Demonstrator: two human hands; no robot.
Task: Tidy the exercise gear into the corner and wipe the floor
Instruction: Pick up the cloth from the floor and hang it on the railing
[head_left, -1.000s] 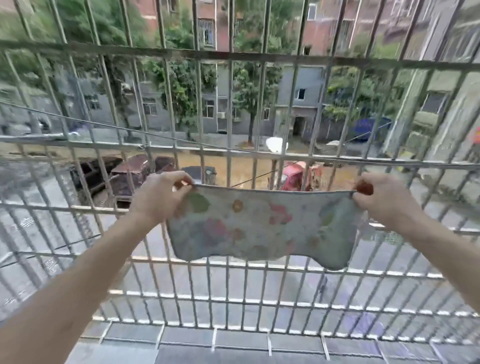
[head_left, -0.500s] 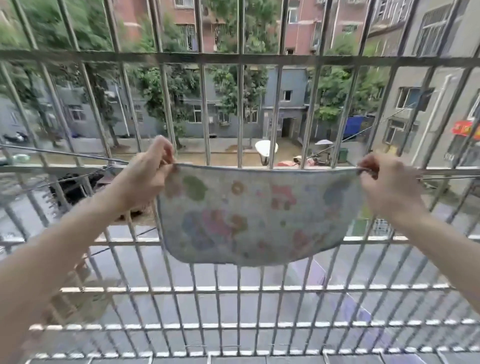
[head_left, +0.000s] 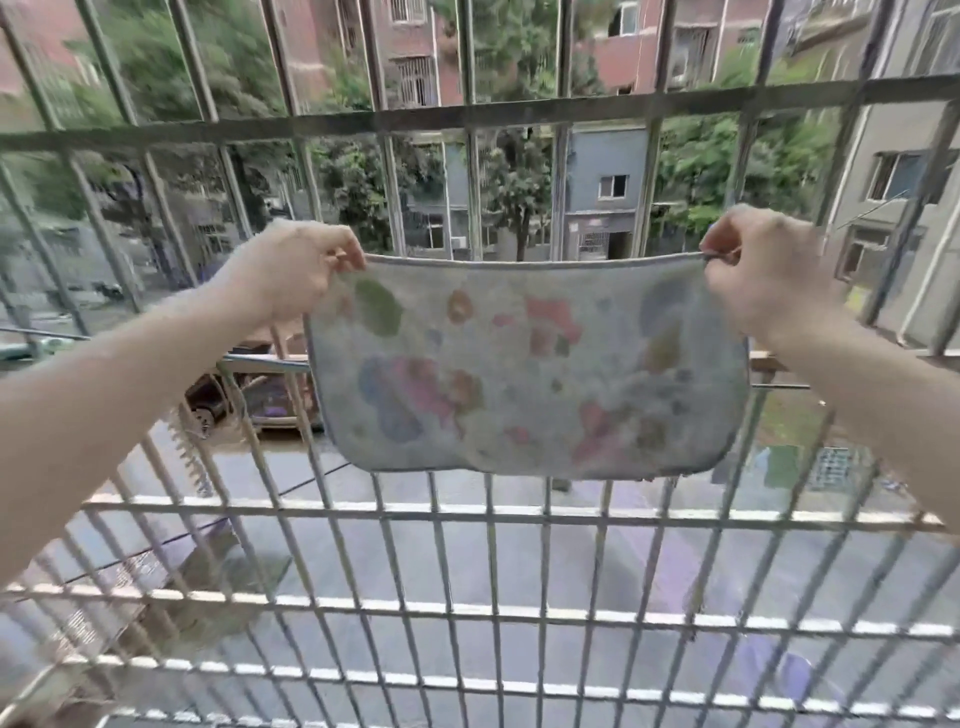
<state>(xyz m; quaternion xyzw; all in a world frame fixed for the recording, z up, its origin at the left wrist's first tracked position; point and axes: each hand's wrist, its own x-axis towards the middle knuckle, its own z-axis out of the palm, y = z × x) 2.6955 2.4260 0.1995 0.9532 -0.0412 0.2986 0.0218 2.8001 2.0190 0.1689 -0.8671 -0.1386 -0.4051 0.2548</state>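
Both arms are stretched out toward the window bars (head_left: 519, 111), and between them hangs a small patterned cloth (head_left: 524, 364), spread flat and held up in the air in front of the grille. The left hand (head_left: 296, 270) has its grip pinched tight on the cloth's top left corner; the right hand (head_left: 763, 270) is clenched on the top right corner. The cloth's long axis runs level from one hand to the other, its top edge pulled nearly straight, the rest dangling free below. Neither hand is nearer, as each has its own corner. I'd guess it is being shaken out or hung on a bar, so the move depends on keeping that top edge parallel to the horizontal rails
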